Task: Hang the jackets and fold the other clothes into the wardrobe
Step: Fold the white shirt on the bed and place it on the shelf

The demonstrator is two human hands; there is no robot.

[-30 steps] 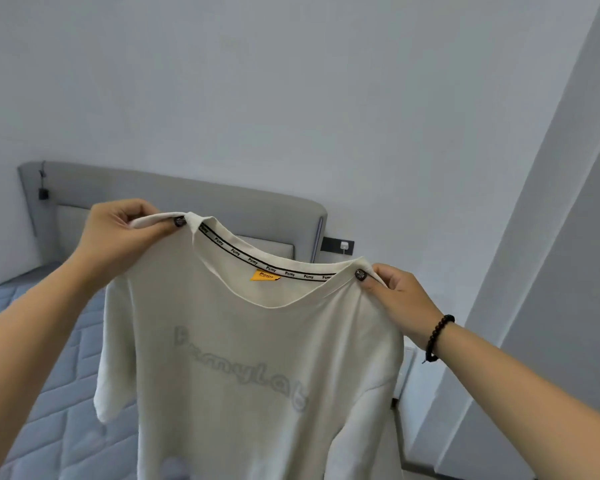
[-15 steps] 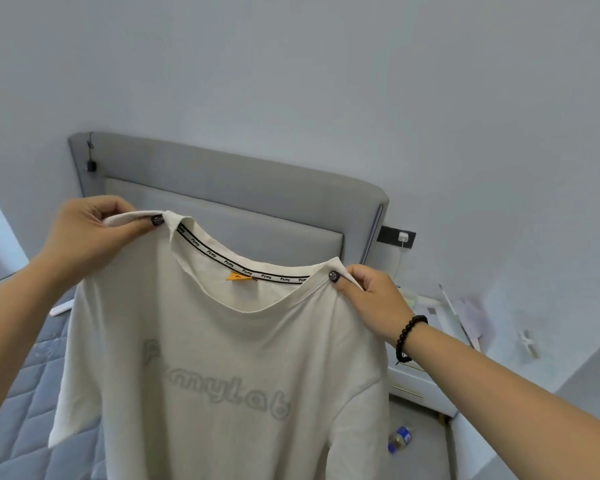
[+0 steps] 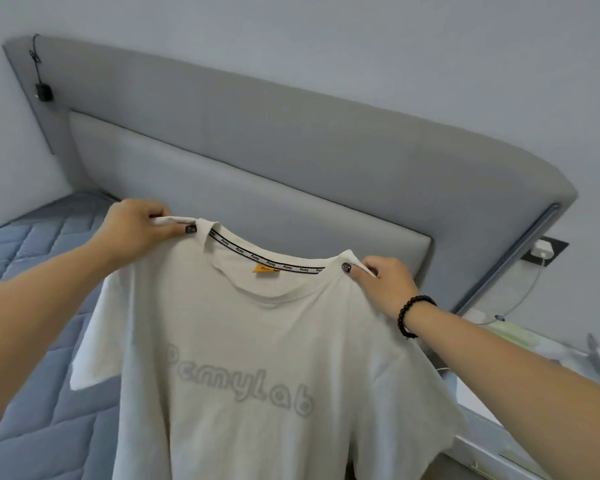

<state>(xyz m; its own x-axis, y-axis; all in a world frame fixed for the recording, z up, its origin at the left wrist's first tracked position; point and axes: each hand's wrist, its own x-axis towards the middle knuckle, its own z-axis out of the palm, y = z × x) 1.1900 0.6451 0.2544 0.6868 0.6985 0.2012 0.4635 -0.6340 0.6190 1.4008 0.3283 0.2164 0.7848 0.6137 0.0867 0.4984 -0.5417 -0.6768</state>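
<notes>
The person is holding a white T-shirt (image 3: 257, 358) up above the bed (image 3: 39, 341), the left hand (image 3: 137, 225) and right hand (image 3: 387, 284) each pinching a shoulder seam, so its length is hanging straight down between them, likely ready for laying flat.

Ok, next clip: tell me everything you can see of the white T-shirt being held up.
The T-shirt is off-white, soft and cotton-like, with short sleeves and a round neck. A black-and-white lettered tape lines the inside of the neck, with a small orange tag below it. Pale grey letters run across the chest. It hangs spread out in the air in front of the bed's grey headboard. The left hand and right hand each pinch one shoulder. Its hem is out of frame.
</notes>
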